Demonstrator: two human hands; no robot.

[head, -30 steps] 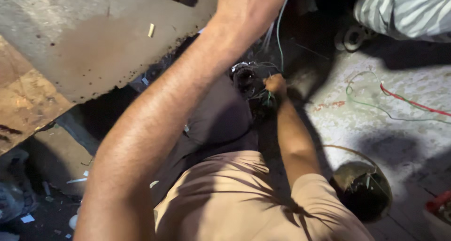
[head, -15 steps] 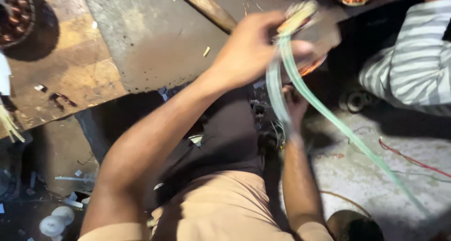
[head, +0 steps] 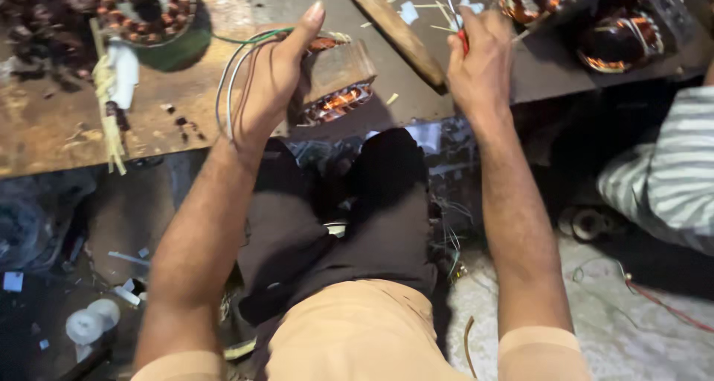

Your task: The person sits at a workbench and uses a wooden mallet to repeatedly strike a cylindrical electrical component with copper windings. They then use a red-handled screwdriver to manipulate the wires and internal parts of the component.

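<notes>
Though partly hidden by the palm, clearly clamped in the left hand (head: pixel 271 84): 1 motor stator (head: pixel 335 80), a laminated block with copper windings showing on the face turned down toward the lap. Fingers wrapped round the far side, thumb sticking straight up along the near edge, so a full closed grip rather than a pinch. Held right at the near edge of the bench (head: pixel 59 128); touching it or not, hard to tell. Long side of the block running out sideways from the palm, pointing toward the right hand (head: pixel 480 61). Lead wires (head: pixel 230 76) in green, white and brown, looping from the top of the stator over the back of that left hand toward the wrist.

Right hand well apart from the stator, off past its free end and raised to about the same height. Fingers pressed together, pinching a thin red thing (head: pixel 462 35), maybe with pale slivers poking up above the knuckles; too small to say more. Lying on the bench between the 2 hands, a wooden stick (head: pixel 398 28), angled, nearer the right hand's thumb side. So: left hand on the stator, right hand across the gap from it.

Beyond the right knuckles, more wound stators (head: pixel 621 39). Off the right forearm's outer side, somebody in a striped garment (head: pixel 669 165).
</notes>
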